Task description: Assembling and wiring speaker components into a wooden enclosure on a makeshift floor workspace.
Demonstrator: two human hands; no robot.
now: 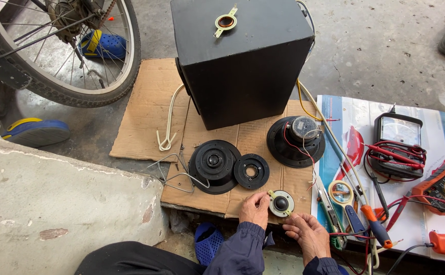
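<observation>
Cardboard sheet [146, 109] on a concrete floor [375, 46]

On the cardboard sit a black speaker box [243, 66], loose speaker parts [215, 165] and a woofer [296, 141].

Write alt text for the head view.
Both hands, left hand and right hand, hold a small round tweeter diaphragm over cardboard. Around it lie speaker parts, a black speaker box, multimeters and a screwdriver.

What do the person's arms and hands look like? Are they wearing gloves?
No gloves. Both hands, the left hand and the right hand, are bare. Each arm wears a long dark navy sleeve, loose and wrinkly, ending at the wrist.
</observation>
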